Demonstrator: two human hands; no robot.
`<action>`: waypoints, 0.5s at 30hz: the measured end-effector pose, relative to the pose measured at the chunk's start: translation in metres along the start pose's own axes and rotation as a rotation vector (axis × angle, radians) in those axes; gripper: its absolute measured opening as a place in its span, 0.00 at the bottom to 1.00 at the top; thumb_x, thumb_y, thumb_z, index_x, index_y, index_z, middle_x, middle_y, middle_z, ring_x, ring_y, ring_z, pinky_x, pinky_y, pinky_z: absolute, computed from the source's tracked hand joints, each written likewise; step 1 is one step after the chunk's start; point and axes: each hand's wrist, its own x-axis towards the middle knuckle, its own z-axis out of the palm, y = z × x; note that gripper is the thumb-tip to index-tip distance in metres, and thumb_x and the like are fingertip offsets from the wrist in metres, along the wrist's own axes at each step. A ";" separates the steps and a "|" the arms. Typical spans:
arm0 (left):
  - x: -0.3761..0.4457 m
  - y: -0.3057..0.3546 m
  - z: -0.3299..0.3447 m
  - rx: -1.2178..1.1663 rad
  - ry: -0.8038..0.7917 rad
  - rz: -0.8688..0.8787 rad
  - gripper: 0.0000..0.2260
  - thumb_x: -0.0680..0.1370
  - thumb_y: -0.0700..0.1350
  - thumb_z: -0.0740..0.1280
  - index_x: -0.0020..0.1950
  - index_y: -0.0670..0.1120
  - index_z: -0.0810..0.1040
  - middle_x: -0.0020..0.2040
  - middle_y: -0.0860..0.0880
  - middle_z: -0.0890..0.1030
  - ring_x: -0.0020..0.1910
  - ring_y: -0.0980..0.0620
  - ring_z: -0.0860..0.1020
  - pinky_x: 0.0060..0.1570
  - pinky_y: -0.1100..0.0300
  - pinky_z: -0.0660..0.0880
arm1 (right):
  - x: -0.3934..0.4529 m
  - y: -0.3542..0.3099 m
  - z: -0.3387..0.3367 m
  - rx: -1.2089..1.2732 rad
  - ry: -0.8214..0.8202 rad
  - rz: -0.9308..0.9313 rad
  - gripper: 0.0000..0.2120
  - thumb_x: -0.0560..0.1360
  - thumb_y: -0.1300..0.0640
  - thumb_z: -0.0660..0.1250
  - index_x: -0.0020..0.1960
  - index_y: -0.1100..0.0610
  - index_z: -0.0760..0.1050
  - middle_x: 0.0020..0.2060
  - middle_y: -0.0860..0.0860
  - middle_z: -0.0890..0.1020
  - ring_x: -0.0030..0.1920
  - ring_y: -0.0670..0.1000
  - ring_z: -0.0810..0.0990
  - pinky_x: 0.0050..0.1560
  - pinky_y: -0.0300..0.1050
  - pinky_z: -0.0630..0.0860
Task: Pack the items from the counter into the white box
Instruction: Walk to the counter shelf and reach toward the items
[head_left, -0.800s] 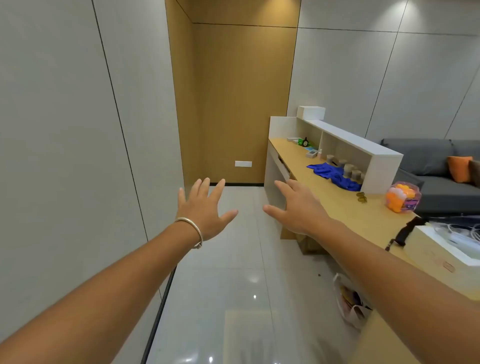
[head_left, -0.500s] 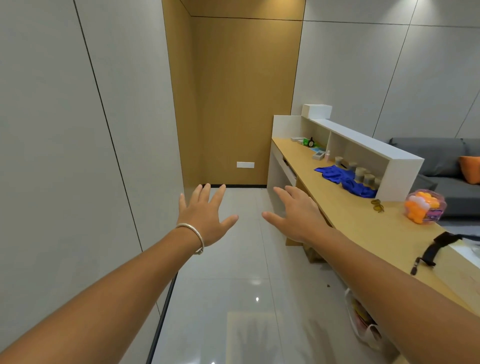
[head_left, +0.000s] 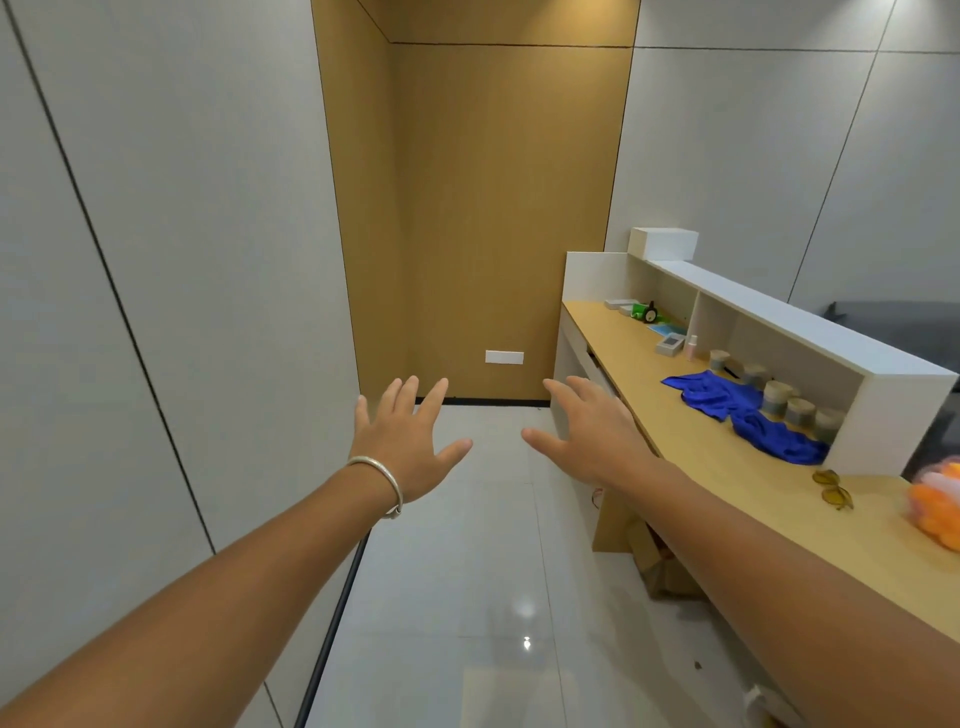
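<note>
A: So, are the 2 hands holding anything?

B: No. The left hand (head_left: 410, 441) and right hand (head_left: 587, 436) are both spread wide, fingers straight, over the floor.

A: Where are the items?

B: On the worktop (head_left: 701, 447), right of and beyond the right hand, the nearer one: blue cloth (head_left: 743, 410), sunglasses (head_left: 834, 488), an orange toy (head_left: 940, 506) at the frame edge. The worktop's long axis runs away from us. The white box to be packed isn't visible.

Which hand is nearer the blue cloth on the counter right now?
Right. The right hand hovers open beside the counter's front edge, left of the blue cloth. The left hand is farther left, open over the floor.
</note>
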 end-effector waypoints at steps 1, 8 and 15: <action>0.014 0.000 0.004 -0.001 0.005 -0.003 0.35 0.76 0.70 0.50 0.78 0.58 0.44 0.80 0.48 0.49 0.79 0.49 0.45 0.74 0.40 0.45 | 0.014 0.005 0.003 0.002 -0.002 -0.002 0.36 0.74 0.32 0.58 0.76 0.46 0.54 0.76 0.50 0.59 0.76 0.53 0.54 0.74 0.62 0.55; 0.112 0.001 0.041 -0.020 -0.033 -0.009 0.35 0.76 0.69 0.50 0.78 0.58 0.44 0.80 0.48 0.49 0.79 0.48 0.45 0.74 0.40 0.44 | 0.105 0.035 0.037 0.013 -0.023 -0.005 0.36 0.74 0.33 0.58 0.76 0.46 0.55 0.76 0.49 0.60 0.76 0.52 0.55 0.74 0.61 0.55; 0.234 -0.008 0.089 -0.025 -0.017 0.048 0.35 0.76 0.69 0.49 0.78 0.57 0.44 0.80 0.48 0.48 0.79 0.49 0.44 0.74 0.39 0.43 | 0.220 0.068 0.085 -0.011 -0.021 0.008 0.37 0.74 0.32 0.58 0.77 0.46 0.54 0.76 0.50 0.58 0.77 0.52 0.53 0.74 0.60 0.56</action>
